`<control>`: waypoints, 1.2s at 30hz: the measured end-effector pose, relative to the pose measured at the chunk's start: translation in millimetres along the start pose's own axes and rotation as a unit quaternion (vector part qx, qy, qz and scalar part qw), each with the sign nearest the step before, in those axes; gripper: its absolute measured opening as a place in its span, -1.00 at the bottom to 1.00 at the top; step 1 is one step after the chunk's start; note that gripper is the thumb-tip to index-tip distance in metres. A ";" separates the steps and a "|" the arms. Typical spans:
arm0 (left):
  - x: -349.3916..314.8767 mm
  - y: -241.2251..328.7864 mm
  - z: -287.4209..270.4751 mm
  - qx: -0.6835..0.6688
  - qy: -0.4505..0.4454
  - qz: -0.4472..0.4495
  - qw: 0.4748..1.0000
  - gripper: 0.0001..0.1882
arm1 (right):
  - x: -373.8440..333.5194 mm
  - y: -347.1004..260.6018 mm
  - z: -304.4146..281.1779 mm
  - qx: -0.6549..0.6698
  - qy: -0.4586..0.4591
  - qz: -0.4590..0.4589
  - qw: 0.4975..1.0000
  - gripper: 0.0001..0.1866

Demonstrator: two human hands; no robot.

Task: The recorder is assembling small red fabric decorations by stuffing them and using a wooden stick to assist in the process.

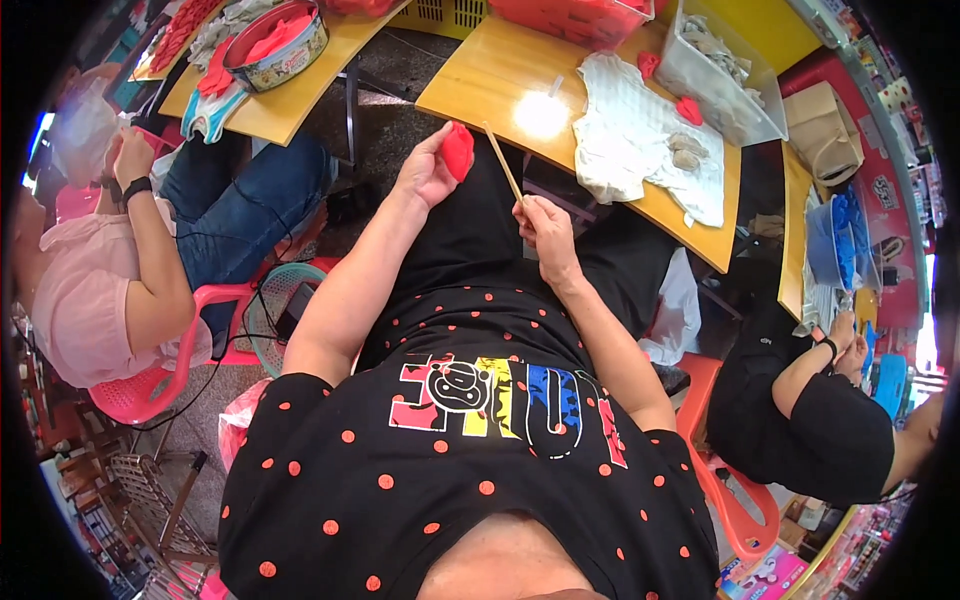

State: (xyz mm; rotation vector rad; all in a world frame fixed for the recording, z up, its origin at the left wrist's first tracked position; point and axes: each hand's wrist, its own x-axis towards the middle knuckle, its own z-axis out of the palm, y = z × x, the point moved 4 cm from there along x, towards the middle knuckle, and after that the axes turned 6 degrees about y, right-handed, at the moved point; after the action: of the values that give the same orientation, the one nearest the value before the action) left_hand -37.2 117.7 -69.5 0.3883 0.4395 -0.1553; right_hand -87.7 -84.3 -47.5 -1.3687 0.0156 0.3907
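Over my lap, my left hand grips a small red fabric piece that looks like a pouch; its far side is hidden. To the right of it, my right hand is closed round the lower end of a thin wooden stick. The stick points up and left, its tip apart from the red piece. Just ahead of both hands is the near edge of a yellow wooden table. A white cloth lies there, with two red pieces and a greyish piece on it.
A clear bin of grey-white pieces and a red-filled bin stand on the table. At left, a person in pink sits beside a table with a round tin. Another person in black works at right near a blue basket.
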 end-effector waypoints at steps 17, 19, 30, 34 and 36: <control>-33.3 -50.7 46.0 0.303 -0.079 0.165 0.935 -0.86 | 2.6 -20.9 -4.6 0.010 0.103 -0.064 0.993 -0.83; -35.1 -56.6 44.9 0.322 -0.081 0.154 0.930 -0.86 | 3.7 -19.1 -7.2 0.028 0.104 -0.031 0.994 -0.86; -25.3 -60.8 26.9 0.111 -0.042 0.068 0.991 -0.89 | 2.4 -4.4 -4.2 0.122 0.078 0.020 0.989 -0.85; -24.9 -51.1 33.8 0.122 -0.042 0.102 0.986 -0.88 | 4.0 -9.8 -4.5 0.081 0.083 0.016 0.993 -0.81; -27.7 -55.9 36.7 0.205 -0.050 0.105 0.972 -0.85 | 4.2 -11.0 -4.1 0.096 0.073 0.035 0.992 -0.77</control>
State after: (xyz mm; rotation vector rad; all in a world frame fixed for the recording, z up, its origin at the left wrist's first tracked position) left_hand -60.7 53.7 -45.2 0.8264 0.2624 -0.0583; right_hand -79.8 -88.7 -38.9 -1.2050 0.2177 0.3384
